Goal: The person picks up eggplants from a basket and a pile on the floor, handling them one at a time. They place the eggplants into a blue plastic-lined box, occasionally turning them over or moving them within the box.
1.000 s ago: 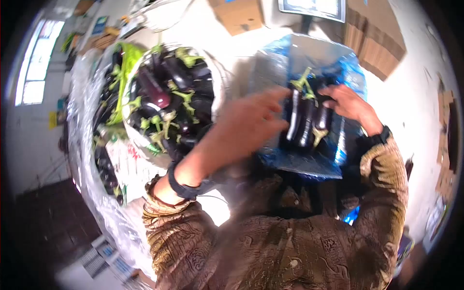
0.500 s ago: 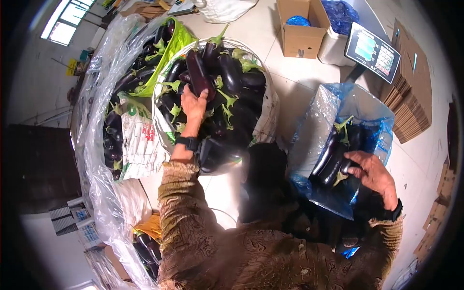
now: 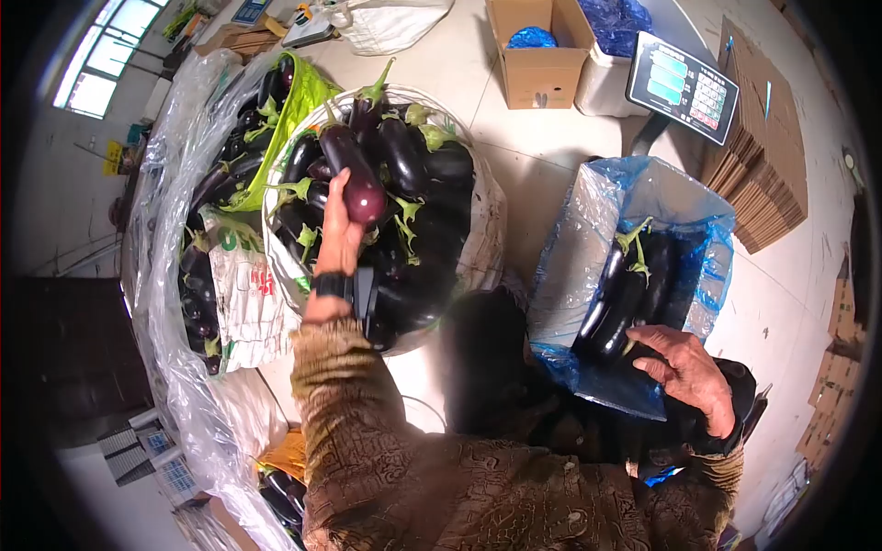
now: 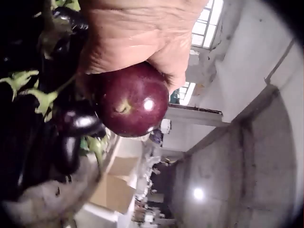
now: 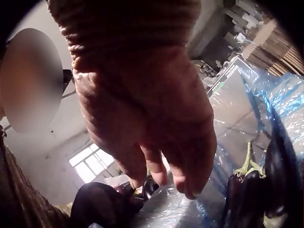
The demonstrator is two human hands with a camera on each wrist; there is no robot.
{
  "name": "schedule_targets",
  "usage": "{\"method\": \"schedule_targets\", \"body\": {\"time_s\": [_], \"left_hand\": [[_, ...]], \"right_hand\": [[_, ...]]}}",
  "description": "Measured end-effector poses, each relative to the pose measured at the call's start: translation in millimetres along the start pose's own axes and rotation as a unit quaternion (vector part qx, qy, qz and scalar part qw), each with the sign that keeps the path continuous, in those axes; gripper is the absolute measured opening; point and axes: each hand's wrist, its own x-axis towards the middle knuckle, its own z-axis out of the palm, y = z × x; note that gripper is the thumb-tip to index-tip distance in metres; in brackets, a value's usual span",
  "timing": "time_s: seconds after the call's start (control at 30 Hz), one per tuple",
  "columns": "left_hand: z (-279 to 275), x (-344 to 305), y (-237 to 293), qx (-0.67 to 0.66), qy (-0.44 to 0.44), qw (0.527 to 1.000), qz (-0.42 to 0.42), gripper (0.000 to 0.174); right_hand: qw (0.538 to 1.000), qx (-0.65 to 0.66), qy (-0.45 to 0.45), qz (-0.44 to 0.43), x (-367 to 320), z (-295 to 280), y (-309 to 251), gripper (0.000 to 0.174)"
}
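My left hand [image 3: 340,234] grips a reddish-purple eggplant [image 3: 354,174] at the top of a full white sack. In the left wrist view, the rounded end of that eggplant [image 4: 135,102] faces the camera, with the palm and thumb over it. My right hand [image 3: 684,367] hovers by the near right side of a box lined with blue plastic [image 3: 588,239]. Its fingers are loosely bent, with nothing in them in the right wrist view. Dark eggplants [image 3: 616,303] lie side by side in the box, stems toward the far end.
The white sack [image 3: 491,220] holds several more eggplants, and another bagged pile [image 3: 197,303] lies left under clear plastic [image 3: 161,248]. Beyond the box stand a scale display [image 3: 684,87], flattened cartons [image 3: 758,138], an open carton [image 3: 537,78] and a white tub [image 3: 606,92].
My left hand has moved from the box to the sack and taken hold of an eggplant, tilting its rounded end up. The right hand has drawn back toward the box's near end. The head view has shifted.
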Motion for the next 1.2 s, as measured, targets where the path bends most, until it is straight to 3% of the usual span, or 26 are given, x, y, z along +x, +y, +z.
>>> {"method": "schedule_targets", "body": {"time_s": [0.07, 0.13, 0.17, 0.23, 0.3, 0.37, 0.43, 0.47, 0.5, 0.53, 0.57, 0.63, 0.67, 0.7, 0.77, 0.8, 0.83, 0.9, 0.93, 1.03, 1.2], "left_hand": [[27, -50, 6, -0.071, -0.016, 0.997, -0.007, 0.048], [47, -87, 10, -0.134, -0.133, 0.982, -0.028, 0.059], [64, -106, 14, -0.133, -0.137, 0.981, -0.034, 0.059], [105, -141, 25, -0.169, -0.291, 0.936, -0.099, 0.07], [142, -169, 29, -0.195, -0.299, 0.921, -0.158, 0.082], [175, -192, 27, -0.133, -0.332, 0.917, -0.179, 0.087], [200, -210, 16, -0.004, -0.37, 0.918, -0.142, 0.087], [210, -222, 10, -0.006, -0.37, 0.915, -0.159, 0.087], [229, -242, 7, -0.015, -0.439, 0.876, -0.201, 0.08], [238, -248, -1, -0.018, -0.444, 0.864, -0.234, 0.068], [247, -253, -9, -0.02, -0.45, 0.852, -0.267, 0.055], [264, -265, -27, -0.017, -0.469, 0.831, -0.299, 0.054], [271, -271, -37, -0.01, -0.474, 0.82, -0.32, 0.052], [277, -273, -49, -0.01, -0.485, 0.809, -0.331, 0.052], [286, -273, -71, -0.003, -0.488, 0.794, -0.363, 0.05], [291, -277, -78, 0.018, -0.508, 0.793, -0.335, 0.051], [296, -281, -82, 0.017, -0.514, 0.787, -0.34, 0.051], [306, -290, -88, 0.081, -0.565, 0.791, -0.218, 0.061], [306, -276, -97, 0.169, -0.652, 0.733, -0.096, 0.064], [299, -274, -99, 0.224, -0.644, 0.711, -0.172, 0.064], [292, -273, -115, 0.234, -0.616, 0.734, -0.165, 0.058]], "right_hand": [[0.999, 0.025, 0.012, -0.034, 1, 0, 2, 0.034], [0.998, 0.057, 0.01, -0.034, 7, -5, -8, 0.033], [0.996, 0.085, 0.007, -0.032, 10, -8, -14, 0.032], [0.99, 0.11, 0.048, -0.073, 17, -6, -14, 0.033], [0.975, 0.21, 0.064, -0.04, 23, -12, -24, 0.034], [0.951, 0.291, 0.104, -0.026, 28, -8, -20, 0.037], [0.894, 0.427, 0.127, -0.054, 31, -9, -26, 0.046], [0.885, 0.441, 0.136, -0.061, 28, -13, -30, 0.052], [0.877, 0.453, 0.146, -0.068, 25, -18, -33, 0.057], [0.854, 0.489, 0.161, -0.077, 24, -17, -32, 0.063], [0.819, 0.538, 0.163, -0.113, 22, -18, -31, 0.059], [0.75, 0.619, 0.206, -0.108, 22, -8, -13, 0.053], [0.715, 0.665, 0.146, -0.161, 14, -12, -6, 0.046], [0.714, 0.662, 0.165, -0.156, 8, -11, 0, 0.046], [0.638, 0.727, 0.199, -0.159, 2, -5, 17, 0.043], [0.622, 0.738, 0.187, -0.181, -4, -3, 27, 0.041], [0.623, 0.736, 0.195, -0.18, -7, 0, 35, 0.041], [0.598, 0.744, 0.245, -0.17, -15, 5, 46, 0.04], [0.6, 0.741, 0.248, -0.169, -20, 6, 53, 0.04], [0.623, 0.71, 0.301, -0.13, -31, 10, 61, 0.041], [0.659, 0.667, 0.341, -0.07, -37, 9, 60, 0.039]]}}
